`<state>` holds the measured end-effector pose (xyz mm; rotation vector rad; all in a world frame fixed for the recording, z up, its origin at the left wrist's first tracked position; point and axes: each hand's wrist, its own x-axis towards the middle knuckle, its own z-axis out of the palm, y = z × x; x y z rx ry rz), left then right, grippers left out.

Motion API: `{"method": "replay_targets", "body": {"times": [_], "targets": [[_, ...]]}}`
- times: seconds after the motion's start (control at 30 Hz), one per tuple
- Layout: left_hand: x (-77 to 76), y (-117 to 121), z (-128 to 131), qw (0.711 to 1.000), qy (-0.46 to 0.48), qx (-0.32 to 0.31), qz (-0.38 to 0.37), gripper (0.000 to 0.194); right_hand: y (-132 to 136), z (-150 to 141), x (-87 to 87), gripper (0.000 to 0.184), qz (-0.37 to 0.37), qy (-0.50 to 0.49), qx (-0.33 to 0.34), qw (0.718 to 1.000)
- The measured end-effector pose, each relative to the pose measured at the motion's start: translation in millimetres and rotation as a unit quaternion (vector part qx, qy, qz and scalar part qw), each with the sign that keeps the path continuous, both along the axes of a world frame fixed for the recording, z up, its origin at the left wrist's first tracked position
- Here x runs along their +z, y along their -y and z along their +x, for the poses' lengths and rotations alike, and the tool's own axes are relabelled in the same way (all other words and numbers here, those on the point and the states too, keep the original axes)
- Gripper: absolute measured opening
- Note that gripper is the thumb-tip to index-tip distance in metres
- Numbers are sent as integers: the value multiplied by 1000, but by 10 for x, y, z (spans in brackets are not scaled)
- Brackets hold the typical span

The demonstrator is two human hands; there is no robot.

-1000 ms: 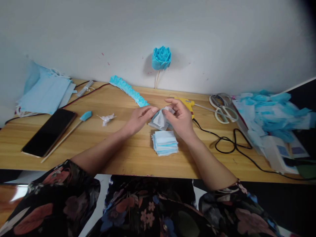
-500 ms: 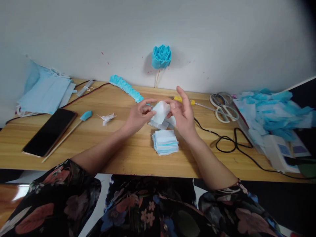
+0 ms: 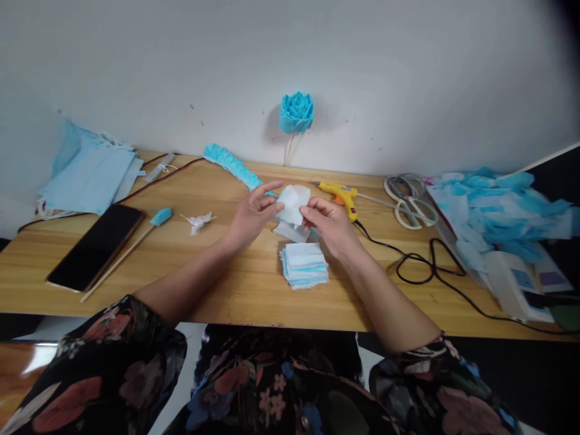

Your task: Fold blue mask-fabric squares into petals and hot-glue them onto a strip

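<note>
Between my hands, above the table, is a small pale piece of mask fabric (image 3: 292, 202). My left hand (image 3: 256, 214) pinches its left edge between thumb and fingers. On the lower right edge, my right hand (image 3: 328, 223) has a pinch with thumb and forefinger. Below it lie more whitish fabric pieces (image 3: 290, 232), partly covered. Closer to me sits a stack of cut blue and white squares (image 3: 304, 266). A folded, pleated blue strip (image 3: 233, 168) reaches from the back toward my left hand.
A blue fabric rose (image 3: 296, 113) stands on a stick by the wall. Right: yellow glue gun (image 3: 338, 193), scissors (image 3: 410, 211), black cord (image 3: 417, 278), heaped blue scraps (image 3: 498, 205). Left: face masks (image 3: 90, 172), phone (image 3: 95, 248), blue-tipped stick (image 3: 122, 260), crumpled white scrap (image 3: 198, 222).
My right hand has turned and come down to the fabric's lower right edge, its raised finger now lowered. The fabric lies more spread out, and the glue gun shows more fully.
</note>
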<state>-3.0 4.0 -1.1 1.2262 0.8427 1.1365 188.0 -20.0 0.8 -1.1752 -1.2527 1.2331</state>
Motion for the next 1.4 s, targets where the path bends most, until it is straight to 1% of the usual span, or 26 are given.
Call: {"method": "replay_targets", "body": {"times": [0.07,0.17,0.37,0.5,0.6,0.67,0.73,0.83,0.93,1.03,1.13,1.23,1.3,1.4], "targets": [[-12,-10,1,1000,-7,0,-2,54,-3,4,-5,35,21,21,-17,999],[-16,-22,7,1000,-19,7,-13,56,-4,7,-14,33,46,46,-16,998],[18,-2,10,997,-79,2,-23,44,11,-11,-22,30,71,84,-15,994],[12,6,-4,995,-87,33,-34,45,3,6,-38,35,62,59,-16,996],[5,2,-12,995,-89,39,-26,44,-3,26,-42,43,54,15,-16,998],[7,2,-13,995,-88,38,-25,43,3,31,-25,45,45,1,-15,999],[15,4,-13,995,-85,35,-26,42,19,29,6,42,42,8,-14,999],[27,9,-11,996,-84,32,-27,41,43,19,52,31,42,25,-9,999],[26,6,-9,996,-81,27,-26,41,41,10,51,23,32,23,-2,999],[10,-9,-7,996,-79,32,-27,39,16,5,16,20,33,22,-14,999],[-2,-24,-3,996,-74,51,-27,30,-3,2,2,19,43,29,-39,998],[4,-25,3,996,-67,56,-31,23,-3,4,11,20,48,31,-44,997],[13,-19,6,996,-66,51,-36,23,0,12,11,21,49,33,-39,997],[19,-11,7,996,-74,46,-35,30,0,35,-9,22,58,45,-32,997]]}}
